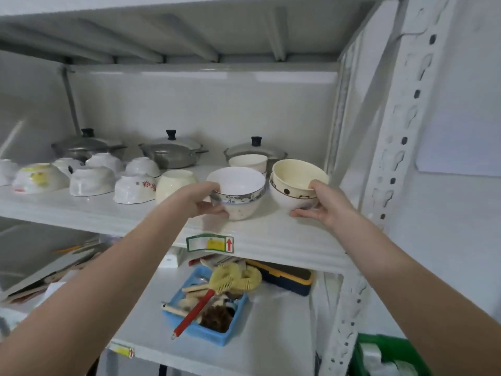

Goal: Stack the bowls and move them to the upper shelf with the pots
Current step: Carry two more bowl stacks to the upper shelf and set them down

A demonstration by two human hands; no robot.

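Note:
On the upper shelf (271,240) two short bowl stacks stand near the front right. My left hand (200,200) grips the left stack (240,196), a white bowl nested in a grey-patterned one. My right hand (321,204) holds the right stack (292,185), a cream bowl tilted inside a white bowl with dark dots. Behind them stand three lidded metal pots (173,153), the right one (254,150) with a cream bowl (248,162) in front of it. Several upturned bowls (92,180) sit at the left of the shelf.
The shelf's perforated white upright (398,147) rises just right of my right hand. Below, a blue tray (217,335) holds brushes and utensils, with a dark box (287,278) behind it. A green bin (387,356) sits at the bottom right.

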